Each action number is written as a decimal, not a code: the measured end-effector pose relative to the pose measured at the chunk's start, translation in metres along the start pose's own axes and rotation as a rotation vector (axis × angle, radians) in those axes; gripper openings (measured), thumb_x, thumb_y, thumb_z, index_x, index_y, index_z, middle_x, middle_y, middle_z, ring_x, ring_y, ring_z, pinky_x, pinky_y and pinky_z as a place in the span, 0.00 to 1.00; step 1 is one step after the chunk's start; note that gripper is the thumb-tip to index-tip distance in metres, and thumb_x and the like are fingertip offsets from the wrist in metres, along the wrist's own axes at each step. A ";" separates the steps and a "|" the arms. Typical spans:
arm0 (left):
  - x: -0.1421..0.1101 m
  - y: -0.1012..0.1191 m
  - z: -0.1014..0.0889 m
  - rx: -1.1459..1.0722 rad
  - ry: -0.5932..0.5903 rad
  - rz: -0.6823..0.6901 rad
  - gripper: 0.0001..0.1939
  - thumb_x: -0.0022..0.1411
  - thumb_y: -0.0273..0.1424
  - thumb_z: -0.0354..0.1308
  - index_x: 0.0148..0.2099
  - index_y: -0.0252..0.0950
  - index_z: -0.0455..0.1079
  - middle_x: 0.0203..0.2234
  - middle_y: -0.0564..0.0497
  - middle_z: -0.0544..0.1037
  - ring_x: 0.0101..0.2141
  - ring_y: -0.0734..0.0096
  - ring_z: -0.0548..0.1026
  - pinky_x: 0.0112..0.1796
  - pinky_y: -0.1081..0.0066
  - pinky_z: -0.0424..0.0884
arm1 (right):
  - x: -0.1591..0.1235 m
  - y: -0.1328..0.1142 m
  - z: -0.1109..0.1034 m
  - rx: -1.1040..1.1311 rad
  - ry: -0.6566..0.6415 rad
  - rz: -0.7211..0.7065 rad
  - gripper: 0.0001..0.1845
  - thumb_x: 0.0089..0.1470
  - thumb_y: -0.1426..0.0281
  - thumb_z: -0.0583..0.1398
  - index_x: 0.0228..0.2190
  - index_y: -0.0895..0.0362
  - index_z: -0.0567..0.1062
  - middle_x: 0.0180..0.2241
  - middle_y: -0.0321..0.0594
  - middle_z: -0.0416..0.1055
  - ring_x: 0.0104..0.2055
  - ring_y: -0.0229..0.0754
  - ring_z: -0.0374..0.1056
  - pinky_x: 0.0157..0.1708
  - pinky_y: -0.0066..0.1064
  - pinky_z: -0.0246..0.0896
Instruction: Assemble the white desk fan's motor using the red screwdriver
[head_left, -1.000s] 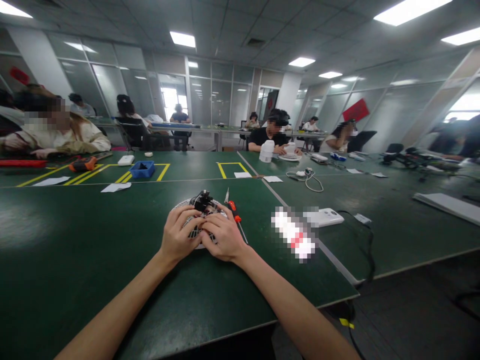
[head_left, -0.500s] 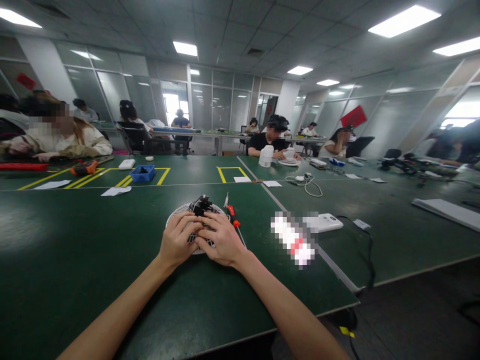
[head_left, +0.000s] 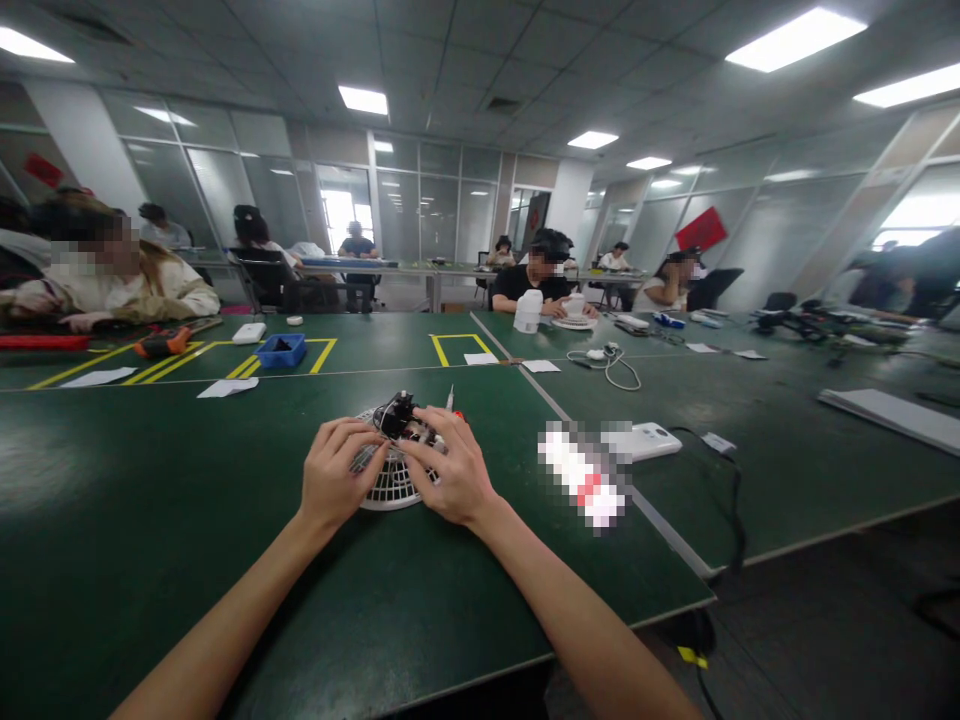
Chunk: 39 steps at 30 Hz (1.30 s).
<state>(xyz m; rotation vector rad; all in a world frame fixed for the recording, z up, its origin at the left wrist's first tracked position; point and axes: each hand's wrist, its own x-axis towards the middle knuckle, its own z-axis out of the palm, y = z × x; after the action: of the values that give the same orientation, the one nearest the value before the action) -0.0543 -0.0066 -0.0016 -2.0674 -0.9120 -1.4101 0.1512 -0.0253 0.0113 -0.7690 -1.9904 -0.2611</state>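
A round white fan grille (head_left: pixel 393 490) lies on the green table in front of me. On top of it sits a black motor assembly (head_left: pixel 397 412) with thin wires and small parts around it. My left hand (head_left: pixel 334 475) is at the left side, thumb and fingertips drawn together in a pinch by the wires; what lies between them is too small to make out. My right hand (head_left: pixel 456 468) curves around the motor assembly's right side, fingers at its top and thumb lower down. Behind the right hand a screwdriver (head_left: pixel 459 414) with an orange-red handle is mostly hidden.
A blurred bright item (head_left: pixel 581 478) and a white power bank (head_left: pixel 651 441) with a black cable are to the right. Farther off stand a blue bin (head_left: pixel 281 351), paper slips and a white cable (head_left: pixel 621 370). A co-worker (head_left: pixel 532 280) sits opposite, others around.
My hands have moved apart from their earlier overlap, uncovering the grille's near side and the wires. The right hand has shifted over the screwdriver, which lay in plain view before.
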 end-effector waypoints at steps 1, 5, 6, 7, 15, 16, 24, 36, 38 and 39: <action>-0.001 -0.002 0.000 0.007 0.010 -0.022 0.04 0.63 0.27 0.64 0.40 0.37 0.72 0.35 0.47 0.79 0.41 0.60 0.75 0.45 0.60 0.74 | 0.000 0.003 0.000 -0.008 0.028 0.076 0.15 0.62 0.69 0.57 0.46 0.53 0.81 0.59 0.48 0.70 0.64 0.49 0.62 0.63 0.47 0.59; -0.002 -0.005 0.000 0.002 0.004 -0.081 0.03 0.65 0.29 0.63 0.38 0.38 0.71 0.32 0.49 0.77 0.37 0.63 0.74 0.41 0.63 0.73 | -0.002 0.021 0.000 -0.043 0.077 0.479 0.23 0.65 0.67 0.53 0.59 0.57 0.71 0.59 0.51 0.70 0.61 0.49 0.64 0.61 0.45 0.58; -0.002 -0.004 0.000 -0.007 -0.002 -0.090 0.04 0.65 0.29 0.63 0.37 0.38 0.70 0.31 0.50 0.77 0.36 0.64 0.74 0.40 0.63 0.72 | -0.002 0.027 0.000 -0.062 0.077 0.587 0.25 0.66 0.66 0.52 0.61 0.58 0.68 0.60 0.51 0.69 0.61 0.50 0.63 0.61 0.45 0.57; -0.001 -0.004 0.000 -0.016 -0.006 -0.099 0.05 0.66 0.30 0.62 0.36 0.38 0.70 0.30 0.51 0.76 0.34 0.64 0.73 0.39 0.64 0.71 | -0.003 0.032 0.000 -0.084 0.039 0.691 0.26 0.66 0.66 0.51 0.62 0.59 0.66 0.60 0.52 0.69 0.61 0.51 0.63 0.61 0.45 0.57; 0.000 0.000 -0.001 -0.065 -0.053 -0.140 0.08 0.67 0.32 0.60 0.33 0.38 0.67 0.26 0.53 0.74 0.30 0.67 0.70 0.36 0.65 0.66 | -0.015 0.054 0.005 -0.221 -0.351 0.950 0.35 0.58 0.69 0.59 0.65 0.56 0.61 0.57 0.56 0.71 0.59 0.59 0.65 0.56 0.51 0.57; 0.000 0.000 0.000 -0.066 -0.061 -0.136 0.08 0.67 0.32 0.60 0.33 0.38 0.68 0.26 0.53 0.74 0.30 0.66 0.71 0.36 0.64 0.66 | -0.016 0.054 0.006 -0.222 -0.376 0.941 0.36 0.57 0.69 0.60 0.65 0.57 0.60 0.57 0.58 0.71 0.59 0.61 0.65 0.55 0.52 0.58; -0.002 0.003 0.000 -0.097 -0.086 -0.123 0.05 0.65 0.29 0.60 0.34 0.38 0.70 0.28 0.51 0.77 0.33 0.64 0.73 0.38 0.63 0.67 | -0.012 0.056 0.001 -0.207 -0.398 0.973 0.39 0.53 0.71 0.60 0.65 0.57 0.60 0.54 0.55 0.75 0.55 0.57 0.71 0.52 0.45 0.62; 0.000 0.005 0.000 -0.105 -0.065 -0.037 0.02 0.63 0.26 0.61 0.38 0.38 0.72 0.30 0.51 0.80 0.33 0.63 0.75 0.39 0.62 0.68 | 0.001 0.064 -0.016 0.280 0.059 1.209 0.32 0.47 0.66 0.63 0.55 0.53 0.69 0.25 0.28 0.75 0.36 0.44 0.76 0.44 0.36 0.68; -0.001 0.005 0.001 -0.101 -0.071 -0.038 0.03 0.63 0.26 0.61 0.40 0.38 0.74 0.32 0.50 0.81 0.35 0.62 0.75 0.40 0.62 0.69 | 0.003 0.065 -0.015 0.507 0.173 1.216 0.34 0.44 0.68 0.64 0.55 0.54 0.67 0.23 0.25 0.73 0.30 0.40 0.74 0.37 0.32 0.68; -0.001 0.004 0.001 -0.097 -0.072 -0.037 0.04 0.63 0.26 0.61 0.41 0.38 0.74 0.33 0.50 0.81 0.35 0.62 0.76 0.41 0.62 0.69 | 0.005 0.064 -0.014 0.616 0.219 1.217 0.35 0.41 0.69 0.65 0.54 0.54 0.66 0.22 0.25 0.74 0.28 0.39 0.73 0.33 0.30 0.67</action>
<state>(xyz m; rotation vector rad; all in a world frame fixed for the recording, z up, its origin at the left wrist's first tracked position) -0.0506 -0.0091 -0.0034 -2.1961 -0.9313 -1.4334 0.1991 0.0200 0.0145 -1.2842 -1.0059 0.8916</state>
